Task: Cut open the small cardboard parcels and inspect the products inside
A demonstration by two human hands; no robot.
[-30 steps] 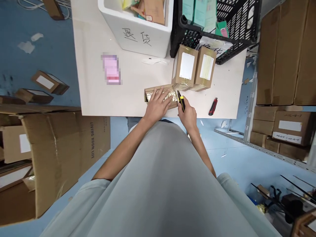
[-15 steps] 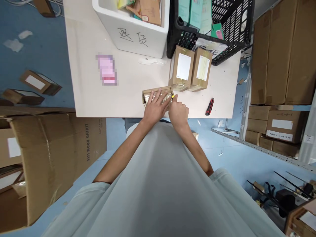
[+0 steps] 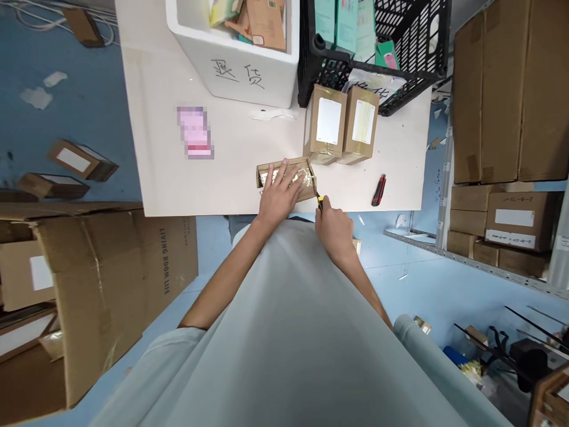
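Note:
A small cardboard box [image 3: 306, 178] wrapped in shiny clear tape lies near the front edge of the white table [image 3: 155, 148]. My left hand [image 3: 278, 194] rests flat on top of it, fingers spread. My right hand [image 3: 334, 228] is closed round a yellow-and-black utility knife [image 3: 319, 201], whose tip sits at the box's near right corner. The hand hides most of the knife.
Two taped cardboard boxes [image 3: 341, 123] stand behind the small one. A red-and-black knife [image 3: 379, 191] lies to the right. A white foam bin [image 3: 240, 53] and a black crate [image 3: 377, 41] stand at the back. Large cartons stand on the floor at left, shelves of boxes at right.
My right hand has drawn the knife back from the box's top right edge toward me, down to its near right corner. My left hand has stayed on the box.

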